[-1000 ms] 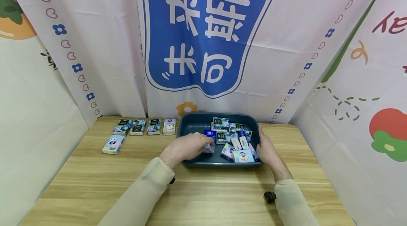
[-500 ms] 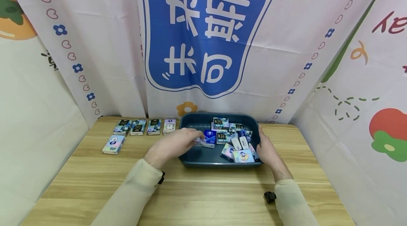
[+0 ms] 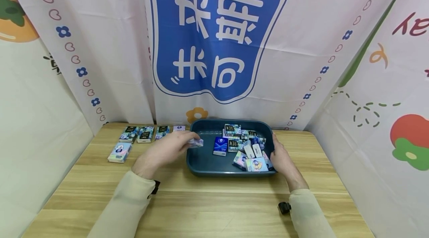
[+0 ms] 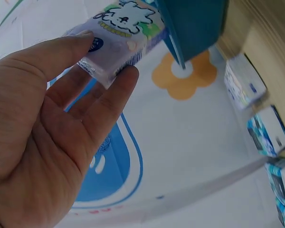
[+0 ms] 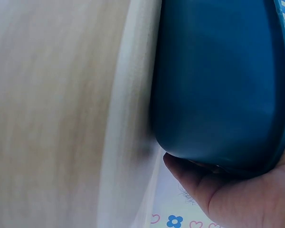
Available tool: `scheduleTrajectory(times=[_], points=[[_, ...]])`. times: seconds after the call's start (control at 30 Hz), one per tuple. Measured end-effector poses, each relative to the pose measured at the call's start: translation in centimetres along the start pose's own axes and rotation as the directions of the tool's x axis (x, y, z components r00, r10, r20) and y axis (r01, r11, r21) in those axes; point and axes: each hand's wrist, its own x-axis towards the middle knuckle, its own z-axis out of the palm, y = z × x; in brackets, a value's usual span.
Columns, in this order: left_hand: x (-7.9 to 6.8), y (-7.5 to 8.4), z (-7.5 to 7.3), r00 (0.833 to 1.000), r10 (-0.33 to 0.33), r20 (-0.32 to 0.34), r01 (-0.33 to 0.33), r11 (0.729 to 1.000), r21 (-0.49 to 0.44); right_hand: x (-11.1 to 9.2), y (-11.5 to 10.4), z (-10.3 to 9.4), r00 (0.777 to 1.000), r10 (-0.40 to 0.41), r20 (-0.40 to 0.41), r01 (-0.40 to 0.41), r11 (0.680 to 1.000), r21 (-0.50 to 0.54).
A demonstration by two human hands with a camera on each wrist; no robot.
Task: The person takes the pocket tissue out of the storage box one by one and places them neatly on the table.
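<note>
"Where is the lilac packet (image 4: 126, 40)?"

"In your left hand (image 3: 167, 150), up by the left rim of the blue tray (image 3: 231, 174). Your fingers (image 4: 123, 85) pinch it by one end; whether it also touches the rim, you can't tell from here."

"How should it handle?"

"Light, most likely, and a little soft — glossy wrap like that may slide, so squeeze enough to hold it without creasing it. If you want it steadier, take it nearer the middle, across its narrow edges."

"What else is around?"

"Your right hand (image 3: 285, 159) grips the tray's right end, which should steady it. Inside, a dark-blue packet (image 3: 220, 146) lies just beside a heap of packets (image 3: 236, 145)."

"Anything in the way?"

"The tray's left rim is close by your grip — and your left hand hides part of the row of packets (image 3: 145, 134) along the back of the bench (image 3: 228, 208). A pale-blue packet (image 3: 119, 152) lies in front of that row's left end."
</note>
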Motion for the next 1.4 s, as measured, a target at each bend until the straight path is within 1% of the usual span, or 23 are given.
scheduleTrajectory(times=[0.17, 0.43, 0.63, 0.83, 1.07, 1.3, 1.4], points=[[-0.9, -1.1, -0.6, 0.999, 0.001, -0.034, -0.001, 1.0, -0.001, 0.0, 0.0, 0.0, 1.0, 0.005, 0.0, -0.005, 1.0, 0.003], [-2.5, -2.4, -1.7, 0.996, -0.004, -0.092, 0.005, 1.0, 0.01, 0.0, -0.2, -0.2, 1.0, 0.006, 0.003, -0.007, 1.0, 0.007], [-3.7, -3.8, -2.2, 0.994, -0.018, -0.111, 0.021, 0.999, 0.031, 0.0, -0.2, -0.3, 1.0, 0.002, 0.003, -0.002, 1.0, 0.001], [-4.8, -4.7, -2.7, 0.99, -0.025, -0.139, 0.03, 0.999, 0.036, -0.1, -0.2, -0.4, 1.0, 0.008, 0.008, -0.008, 1.0, -0.003], [-5.6, -5.9, -2.8, 0.985, -0.039, -0.169, 0.047, 0.998, 0.045, -0.1, -0.1, -0.4, 1.0, 0.005, 0.007, -0.005, 1.0, -0.004], [-6.6, -7.1, -3.1, 0.981, -0.071, -0.181, 0.083, 0.995, 0.056, -0.1, -0.2, -0.4, 1.0, -0.003, 0.006, 0.003, 1.0, -0.012], [-7.0, -7.8, -3.2, 0.977, -0.067, -0.201, 0.083, 0.994, 0.073, 0.0, -0.3, -0.4, 1.0, 0.0, 0.007, 0.0, 1.0, -0.013]])
